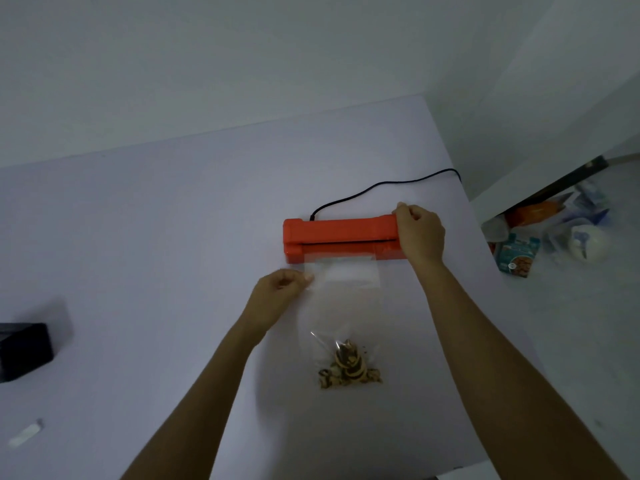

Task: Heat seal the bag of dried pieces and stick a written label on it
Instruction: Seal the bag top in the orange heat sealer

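Pale walls meet behind a wide white table (173, 237), and off its right edge the floor holds a loose clutter of packets (554, 233). On the table an orange heat sealer (332, 237) lies crosswise in front of you, its black cord (381, 185) trailing back toward the table's far right edge. Your right hand (419, 233) grips the sealer's right end, fingers curled over the top. The clear bag (343, 306) lies flat between your arms, its open top tucked into the sealer's slot; your left hand (280, 289) pinches the bag's upper left edge. Dried pieces (349, 367) sit bunched at the bag's near end. At far left rests a black box (24, 351), and nearer you a small white object (26, 433).
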